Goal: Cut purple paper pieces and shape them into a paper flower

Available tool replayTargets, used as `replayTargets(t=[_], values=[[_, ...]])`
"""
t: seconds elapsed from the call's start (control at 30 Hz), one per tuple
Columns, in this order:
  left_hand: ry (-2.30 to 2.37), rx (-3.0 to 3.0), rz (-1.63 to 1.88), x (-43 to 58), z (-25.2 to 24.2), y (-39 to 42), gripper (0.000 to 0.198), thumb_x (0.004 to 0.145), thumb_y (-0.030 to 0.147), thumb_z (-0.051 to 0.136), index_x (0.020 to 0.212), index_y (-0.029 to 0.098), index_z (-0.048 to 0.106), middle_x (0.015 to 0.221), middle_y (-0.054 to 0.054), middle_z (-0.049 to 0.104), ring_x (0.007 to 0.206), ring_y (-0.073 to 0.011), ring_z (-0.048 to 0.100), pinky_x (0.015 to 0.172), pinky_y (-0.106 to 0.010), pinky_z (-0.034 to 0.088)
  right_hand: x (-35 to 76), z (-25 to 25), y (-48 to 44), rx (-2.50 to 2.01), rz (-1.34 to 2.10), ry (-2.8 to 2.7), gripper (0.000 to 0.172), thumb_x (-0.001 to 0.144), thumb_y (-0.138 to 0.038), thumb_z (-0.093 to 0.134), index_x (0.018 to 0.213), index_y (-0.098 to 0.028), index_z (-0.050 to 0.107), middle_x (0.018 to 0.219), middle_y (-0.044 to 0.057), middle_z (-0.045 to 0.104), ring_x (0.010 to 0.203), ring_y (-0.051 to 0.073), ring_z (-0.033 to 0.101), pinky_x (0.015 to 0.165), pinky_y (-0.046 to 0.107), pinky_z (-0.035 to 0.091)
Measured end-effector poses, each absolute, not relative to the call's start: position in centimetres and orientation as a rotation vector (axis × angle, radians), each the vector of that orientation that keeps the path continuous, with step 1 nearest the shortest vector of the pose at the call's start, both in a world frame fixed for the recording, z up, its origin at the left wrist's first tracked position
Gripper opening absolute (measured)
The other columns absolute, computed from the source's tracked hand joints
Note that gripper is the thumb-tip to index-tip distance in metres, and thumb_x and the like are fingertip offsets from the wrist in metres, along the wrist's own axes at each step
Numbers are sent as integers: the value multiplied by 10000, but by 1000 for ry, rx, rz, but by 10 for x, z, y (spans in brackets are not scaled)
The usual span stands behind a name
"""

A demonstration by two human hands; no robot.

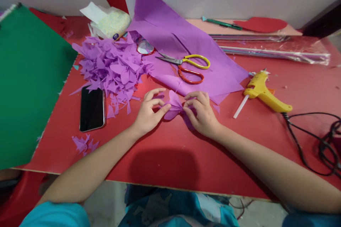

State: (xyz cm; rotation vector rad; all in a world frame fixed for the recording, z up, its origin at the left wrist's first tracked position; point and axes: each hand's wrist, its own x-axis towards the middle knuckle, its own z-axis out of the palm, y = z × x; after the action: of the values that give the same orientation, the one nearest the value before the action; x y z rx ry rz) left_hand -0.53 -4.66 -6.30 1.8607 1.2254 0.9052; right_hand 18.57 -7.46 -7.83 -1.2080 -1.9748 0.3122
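Note:
Between my two hands is a purple paper flower with rounded petals, held just above the red table. My left hand pinches a petal on its left side between thumb and fingers. On the other side, my right hand grips the flower near its gathered middle with thumb and fingertips. Beyond the hands, scissors with one yellow and one red handle lie partly open on a large purple paper sheet. A heap of purple paper cutouts lies to the left of the sheet.
A phone and small purple scraps lie left on the red table. A yellow glue gun with a black cord is at right. A tissue pack, green sheet and wrapped sticks lie around.

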Motion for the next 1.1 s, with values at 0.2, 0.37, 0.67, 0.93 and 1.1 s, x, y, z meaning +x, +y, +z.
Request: replayTargets(t=[0.2, 0.37, 0.67, 0.93, 1.1], values=[[1217, 1828, 940, -5, -64, -46, 263, 783, 319, 588, 574, 176, 518, 1185, -73, 552, 1145, -227, 483, 1001, -443, 370, 186, -77, -74, -1219, 344, -1938, 79, 843, -141, 475, 794, -200, 496, 953, 90, 523, 916, 232, 462, 815, 440, 398], [1192, 2035, 840, -5, -61, -47, 190, 744, 308, 637, 612, 177, 597, 1206, -83, 529, 1148, -232, 471, 1015, -441, 357, 187, -78, -73, -1254, 374, -1920, 79, 841, -149, 479, 785, -199, 502, 952, 87, 522, 912, 231, 461, 819, 440, 400], [1242, 2034, 887, -5, -60, -48, 239, 779, 231, 562, 549, 176, 530, 1198, -59, 543, 1127, -216, 493, 992, -432, 384, 187, -78, -73, -1271, 399, -1990, 93, 842, -161, 482, 775, -181, 543, 974, 105, 539, 943, 242, 469, 821, 437, 386], [1250, 2304, 910, -3, -61, -52, 86, 721, 261, 660, 669, 204, 623, 1258, -58, 460, 1192, -258, 388, 1032, -492, 324, 185, -74, -76, -1228, 396, -2252, 128, 833, -203, 524, 737, -176, 604, 1033, 91, 568, 1002, 259, 435, 843, 450, 322], [1100, 2450, 755, 1, -67, -57, 94, 705, 271, 678, 785, 223, 689, 1312, -71, 415, 1212, -286, 323, 1033, -519, 314, 184, -74, -76, -1203, 375, -2301, 119, 828, -205, 537, 751, -168, 620, 1042, 93, 574, 1005, 255, 432, 858, 445, 310]])
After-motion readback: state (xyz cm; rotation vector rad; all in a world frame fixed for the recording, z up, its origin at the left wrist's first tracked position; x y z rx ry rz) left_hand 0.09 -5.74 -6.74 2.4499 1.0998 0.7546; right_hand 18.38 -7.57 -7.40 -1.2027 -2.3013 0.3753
